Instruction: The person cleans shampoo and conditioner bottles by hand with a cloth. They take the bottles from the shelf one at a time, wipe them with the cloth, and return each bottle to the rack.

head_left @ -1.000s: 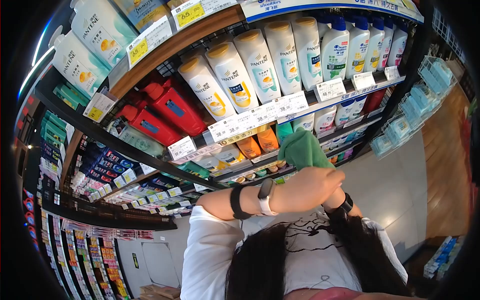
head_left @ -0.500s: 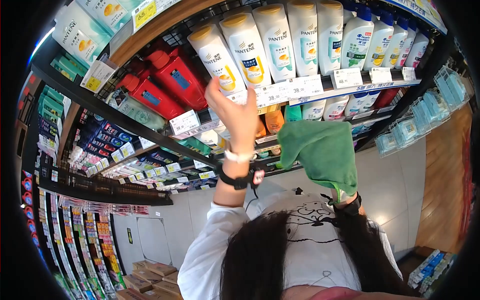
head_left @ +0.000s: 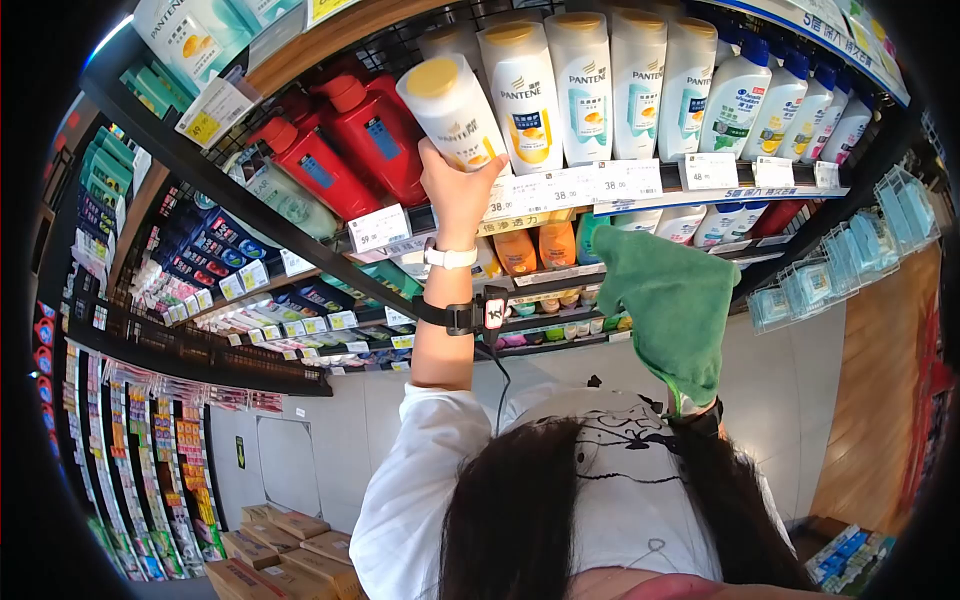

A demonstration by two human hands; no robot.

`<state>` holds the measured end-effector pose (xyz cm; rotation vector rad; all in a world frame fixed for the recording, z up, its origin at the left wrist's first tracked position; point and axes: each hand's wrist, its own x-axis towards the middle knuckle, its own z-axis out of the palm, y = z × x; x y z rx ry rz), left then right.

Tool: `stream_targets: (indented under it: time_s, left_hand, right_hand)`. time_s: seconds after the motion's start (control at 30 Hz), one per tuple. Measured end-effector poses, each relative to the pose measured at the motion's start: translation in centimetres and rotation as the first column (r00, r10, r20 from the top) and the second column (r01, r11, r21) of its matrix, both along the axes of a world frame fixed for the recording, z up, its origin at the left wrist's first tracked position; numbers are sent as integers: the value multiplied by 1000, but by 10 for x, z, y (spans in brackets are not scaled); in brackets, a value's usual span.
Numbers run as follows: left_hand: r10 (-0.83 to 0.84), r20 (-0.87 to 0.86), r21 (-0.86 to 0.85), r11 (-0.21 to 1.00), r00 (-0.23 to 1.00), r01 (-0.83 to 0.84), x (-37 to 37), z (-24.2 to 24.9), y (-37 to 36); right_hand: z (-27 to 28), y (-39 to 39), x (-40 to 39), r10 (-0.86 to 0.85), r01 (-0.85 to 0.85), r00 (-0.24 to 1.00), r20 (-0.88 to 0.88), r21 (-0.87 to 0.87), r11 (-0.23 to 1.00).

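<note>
My left hand is wrapped around the lower part of a white shampoo bottle with a yellow cap. The bottle is raised in front of the shelf row and leans left, its cap tipped toward me. A similar white bottle stands upright just to its right. A green cloth covers my right hand, which carries it in front of the lower shelves; the fingers are hidden beneath it. Only part of the right wrist with a black band shows.
Red pump bottles stand left of the held bottle. More shampoo bottles line the shelf to the right, above a price-tag strip. Clear hanging racks jut out at the right. Cardboard boxes lie on the floor at lower left.
My left hand has closed around the leftmost white shampoo bottle and lifted it, tipping its cap toward me. The green cloth has moved slightly right and down in the view.
</note>
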<state>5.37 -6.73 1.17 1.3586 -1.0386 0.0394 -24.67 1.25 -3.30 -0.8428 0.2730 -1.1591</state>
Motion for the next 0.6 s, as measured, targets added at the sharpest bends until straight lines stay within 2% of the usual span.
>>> stream_targets:
  time_s: [0.07,0.1,0.17,0.2,0.3,0.37,0.43,0.47,0.57,0.6]
  left_hand:
    - [-75,22,-131,988,997,77,-2,-5,6]
    - [-178,-15,-283,945,984,166,-2,-7,7]
    - [-304,-101,-333,907,947,256,-14,13,28]
    - [-307,-113,-321,911,945,258,-20,23,40]
    - [-503,-371,-472,826,781,308,-52,34,69]
    - [-542,-517,-359,840,663,407,-76,31,88]
    - [-527,-448,-273,850,722,451,-99,17,92]
    - [-559,-463,-250,827,688,503,-103,15,98]
    - [-646,-497,-240,744,579,624,-112,11,108]
    - [-673,-495,-264,719,549,643,-113,8,109]
  right_hand:
    - [4,-4,9,-5,4,1000,-12,-24,1000]
    - [6,-6,15,-5,4,1000,-24,-43,999]
    - [10,-8,27,-7,2,998,-61,-87,996]
    - [11,-9,35,-8,-3,996,-93,-123,992]
    - [16,-10,56,-18,-36,975,-220,-238,971]
    - [19,-8,67,-11,-96,947,-321,-316,944]
    - [22,-8,74,18,-165,919,-393,-343,925]
    - [22,-9,76,44,-197,908,-416,-332,922]
    - [22,-14,73,203,-304,897,-393,-214,928]
    - [25,-13,77,197,-283,860,-472,-118,952]
